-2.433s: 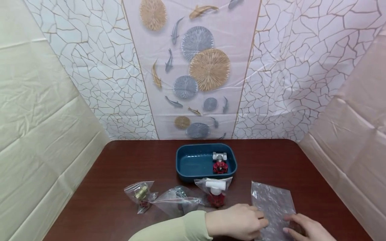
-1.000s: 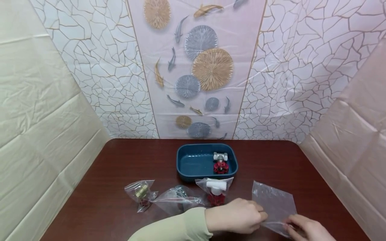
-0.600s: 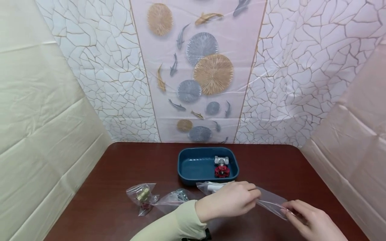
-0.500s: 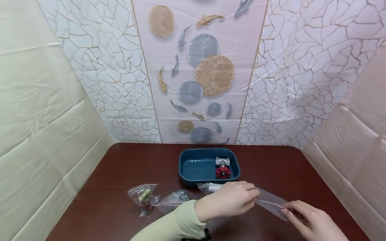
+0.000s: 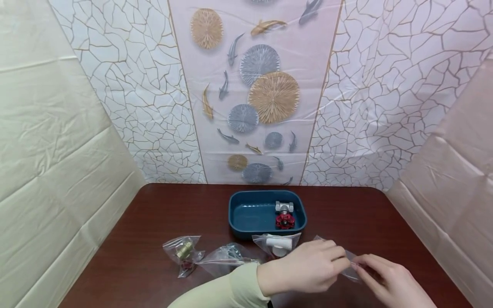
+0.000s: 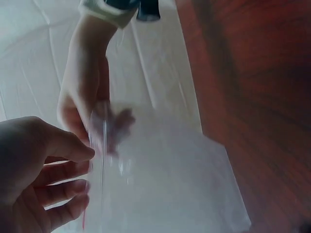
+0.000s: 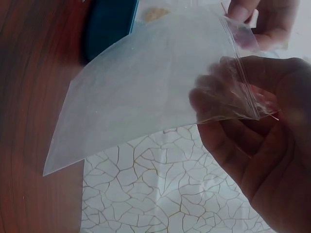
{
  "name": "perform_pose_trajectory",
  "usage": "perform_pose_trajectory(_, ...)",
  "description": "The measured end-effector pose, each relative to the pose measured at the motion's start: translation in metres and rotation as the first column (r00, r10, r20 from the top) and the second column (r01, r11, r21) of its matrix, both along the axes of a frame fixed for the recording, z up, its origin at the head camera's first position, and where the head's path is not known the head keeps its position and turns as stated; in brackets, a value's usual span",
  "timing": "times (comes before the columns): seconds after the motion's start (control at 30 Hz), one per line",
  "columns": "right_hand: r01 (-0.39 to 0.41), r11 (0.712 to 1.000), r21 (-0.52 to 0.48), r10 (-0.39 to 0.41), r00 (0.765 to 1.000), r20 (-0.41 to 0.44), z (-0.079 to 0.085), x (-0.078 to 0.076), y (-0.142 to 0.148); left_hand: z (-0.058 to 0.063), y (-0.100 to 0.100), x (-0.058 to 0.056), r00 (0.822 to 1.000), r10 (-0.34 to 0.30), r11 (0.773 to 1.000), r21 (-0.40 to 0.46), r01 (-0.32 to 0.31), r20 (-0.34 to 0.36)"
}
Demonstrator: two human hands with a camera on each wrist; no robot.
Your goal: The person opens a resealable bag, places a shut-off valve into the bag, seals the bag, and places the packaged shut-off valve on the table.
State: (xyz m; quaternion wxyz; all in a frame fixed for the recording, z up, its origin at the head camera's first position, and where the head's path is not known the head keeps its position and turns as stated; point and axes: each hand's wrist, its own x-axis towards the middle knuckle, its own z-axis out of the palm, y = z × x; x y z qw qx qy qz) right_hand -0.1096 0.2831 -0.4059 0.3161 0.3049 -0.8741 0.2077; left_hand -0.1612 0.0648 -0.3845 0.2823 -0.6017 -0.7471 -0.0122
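Observation:
A clear zip-seal plastic bag is stretched between my hands above the right part of the table. It looks flat, with nothing visible inside. My left hand pinches the zip edge between thumb and fingers, as the left wrist view shows from close by. At the other end of that edge, my right hand grips the bag; some of its fingers show through the film in the right wrist view. The two hands nearly meet in the head view, where they cover much of the bag.
A blue tray at the back holds a silver valve with a red handwheel. Before it lie bagged items: a brass valve, a partly hidden greenish piece and a white valve. Curtain walls enclose the table.
The zip bag lay flat on the table earlier; both hands have gripped its edge and raised it. Over the last half second the hands have come closer together.

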Motion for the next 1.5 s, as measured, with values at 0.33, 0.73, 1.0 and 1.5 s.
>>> perform_pose_trajectory(0.33,-0.026,0.999,-0.035,0.025,0.999,-0.031,-0.001,-0.002,-0.009,-0.006,0.008,0.013,0.999,0.013,1.0,-0.019,-0.014,-0.041)
perform_pose_trajectory(0.73,0.088,0.996,-0.008,-0.088,0.995,0.051,0.006,0.0,-0.016,-0.007,0.005,0.012,0.995,0.052,0.998,-0.023,-0.054,-0.081)
perform_pose_trajectory(1.0,0.172,0.985,-0.029,-0.167,0.978,0.127,0.013,0.0,-0.017,-0.011,0.002,0.014,0.991,0.038,0.999,-0.033,-0.043,-0.131)
perform_pose_trajectory(1.5,0.226,0.97,-0.087,-0.22,0.972,0.079,0.022,-0.011,-0.009,-0.017,-0.015,0.022,0.992,-0.005,0.999,0.032,0.009,-0.128)
